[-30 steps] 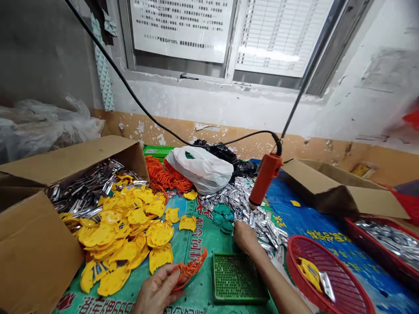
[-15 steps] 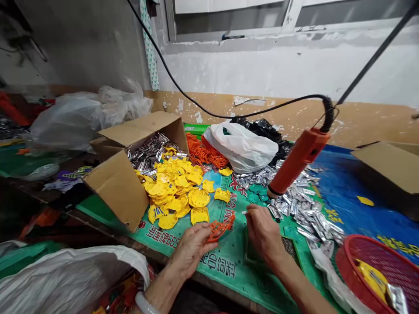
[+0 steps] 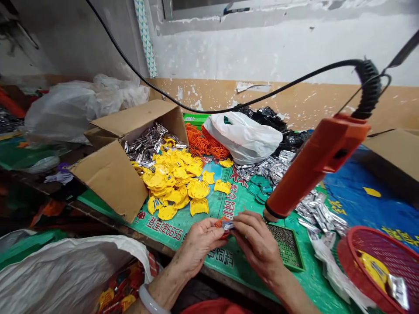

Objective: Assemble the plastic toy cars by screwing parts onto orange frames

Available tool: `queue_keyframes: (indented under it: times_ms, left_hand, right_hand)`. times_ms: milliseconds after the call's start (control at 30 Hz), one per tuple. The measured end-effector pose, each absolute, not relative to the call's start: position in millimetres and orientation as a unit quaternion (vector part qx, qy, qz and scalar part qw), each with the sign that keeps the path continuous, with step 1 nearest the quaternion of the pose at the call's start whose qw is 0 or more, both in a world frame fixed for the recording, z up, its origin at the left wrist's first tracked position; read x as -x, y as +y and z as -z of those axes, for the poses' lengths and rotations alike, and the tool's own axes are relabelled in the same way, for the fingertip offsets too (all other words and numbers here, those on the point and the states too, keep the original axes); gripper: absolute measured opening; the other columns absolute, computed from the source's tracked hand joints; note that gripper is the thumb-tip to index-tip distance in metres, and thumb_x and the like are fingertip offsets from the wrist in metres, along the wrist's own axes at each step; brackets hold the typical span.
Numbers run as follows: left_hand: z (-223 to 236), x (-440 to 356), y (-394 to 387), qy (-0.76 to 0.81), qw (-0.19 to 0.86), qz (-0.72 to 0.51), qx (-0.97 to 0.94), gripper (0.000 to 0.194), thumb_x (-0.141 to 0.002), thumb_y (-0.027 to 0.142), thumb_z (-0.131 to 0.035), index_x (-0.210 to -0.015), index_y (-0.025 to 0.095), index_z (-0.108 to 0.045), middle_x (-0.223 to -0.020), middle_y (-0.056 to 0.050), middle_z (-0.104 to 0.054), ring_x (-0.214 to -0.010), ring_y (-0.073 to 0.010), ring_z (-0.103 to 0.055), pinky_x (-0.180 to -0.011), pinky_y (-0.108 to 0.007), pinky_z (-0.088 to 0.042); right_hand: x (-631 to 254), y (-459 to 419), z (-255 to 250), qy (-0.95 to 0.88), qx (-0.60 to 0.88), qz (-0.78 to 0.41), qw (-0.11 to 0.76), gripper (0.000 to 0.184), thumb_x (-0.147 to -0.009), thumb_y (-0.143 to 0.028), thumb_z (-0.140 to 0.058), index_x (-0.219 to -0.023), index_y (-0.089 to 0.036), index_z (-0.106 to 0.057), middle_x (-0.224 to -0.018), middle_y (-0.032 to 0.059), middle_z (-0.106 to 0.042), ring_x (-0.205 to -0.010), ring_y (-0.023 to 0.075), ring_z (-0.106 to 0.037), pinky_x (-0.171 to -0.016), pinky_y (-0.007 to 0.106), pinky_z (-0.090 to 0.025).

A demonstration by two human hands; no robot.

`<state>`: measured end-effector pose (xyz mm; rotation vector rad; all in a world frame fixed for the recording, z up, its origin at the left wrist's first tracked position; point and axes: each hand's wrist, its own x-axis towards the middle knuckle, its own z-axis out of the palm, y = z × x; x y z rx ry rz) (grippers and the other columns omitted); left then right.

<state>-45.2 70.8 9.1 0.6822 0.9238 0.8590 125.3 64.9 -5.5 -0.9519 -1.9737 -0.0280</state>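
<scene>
My left hand [image 3: 200,248] and my right hand [image 3: 257,244] meet over the table's near edge. Between their fingertips is a small orange plastic part [image 3: 220,223] with a silver packet [image 3: 228,226] against it. The left fingers curl round the orange part; the right fingers pinch the silver packet. An orange hanging power tool [image 3: 314,162] on a black coiled cable dangles just above and right of my right hand. A pile of yellow plastic pieces [image 3: 176,183] lies beyond my left hand.
An open cardboard box [image 3: 113,174] with silver packets lies on its side at left. Orange parts [image 3: 203,146], a white bag [image 3: 244,137], loose silver packets [image 3: 314,211], a green tray [image 3: 286,246] and a red basket [image 3: 376,266] crowd the green and blue mat. Plastic bags sit at lower left.
The view tilted down and left. My hands drew together near the table edge. The right hand came away from the silver packets and now pinches one against the orange part.
</scene>
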Motion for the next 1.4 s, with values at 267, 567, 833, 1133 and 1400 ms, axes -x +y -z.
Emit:
queue_keyframes:
  times_ms: [267,567,833,1133,1400]
  left_hand:
    - [-1.2,36.1,71.6,0.448,0.706,-0.377,-0.398,0.034,-0.069,0.036,-0.075,-0.095,0.016,-0.069,-0.093,-0.007,-0.075,-0.092,-0.0205,-0.066,-0.083,-0.029,-0.047]
    - [-7.3,32.0,68.4,0.438,0.71,-0.353,-0.424,0.032,-0.073,0.031,-0.072,-0.101,0.015,-0.069,-0.1,-0.008,-0.075,-0.1,-0.0235,-0.066,-0.092,-0.033,-0.046]
    - [-8.3,34.7,67.8,0.426,0.666,-0.341,-0.509,0.032,-0.083,0.033,-0.061,-0.109,0.015,-0.068,-0.105,-0.008,-0.074,-0.098,-0.0227,-0.065,-0.09,-0.032,-0.046]
    - [-1.4,32.0,60.1,0.443,0.601,-0.317,-0.586,0.033,-0.082,0.025,-0.061,-0.114,0.018,-0.068,-0.106,-0.006,-0.074,-0.095,-0.0233,-0.067,-0.082,-0.029,-0.051]
    - [-1.6,33.3,60.3,0.412,0.615,-0.318,-0.593,0.036,-0.082,0.019,-0.06,-0.117,0.02,-0.066,-0.106,-0.003,-0.074,-0.099,-0.0216,-0.066,-0.088,-0.029,-0.049]
  right_hand:
    - [-123.6,50.4,17.3,-0.629,0.576,-0.129,0.506,0.02,-0.084,-0.03,-0.063,-0.098,-0.017,-0.065,-0.071,0.0026,-0.06,-0.057,0.0138,-0.055,-0.05,0.025,-0.048]
    - [-132.0,43.3,12.7,-0.497,0.556,-0.382,0.545,0.021,-0.078,-0.04,-0.069,-0.08,-0.018,-0.069,-0.074,0.0035,-0.069,-0.063,0.0151,-0.062,-0.056,0.025,-0.051]
    - [-133.4,34.5,10.4,-0.603,0.489,-0.272,0.569,0.005,-0.082,-0.018,-0.066,-0.08,-0.021,-0.068,-0.075,0.0012,-0.065,-0.067,0.0123,-0.061,-0.058,0.021,-0.048]
    - [-136.7,28.9,17.0,-0.618,0.478,-0.221,0.584,0.012,-0.081,-0.013,-0.067,-0.086,-0.024,-0.069,-0.076,0.0002,-0.061,-0.071,0.0128,-0.059,-0.062,0.023,-0.048]
    - [-132.8,28.7,12.9,-0.618,0.498,-0.216,0.568,0.006,-0.082,-0.016,-0.066,-0.081,-0.022,-0.068,-0.071,-0.0001,-0.061,-0.066,0.0129,-0.056,-0.059,0.024,-0.045]
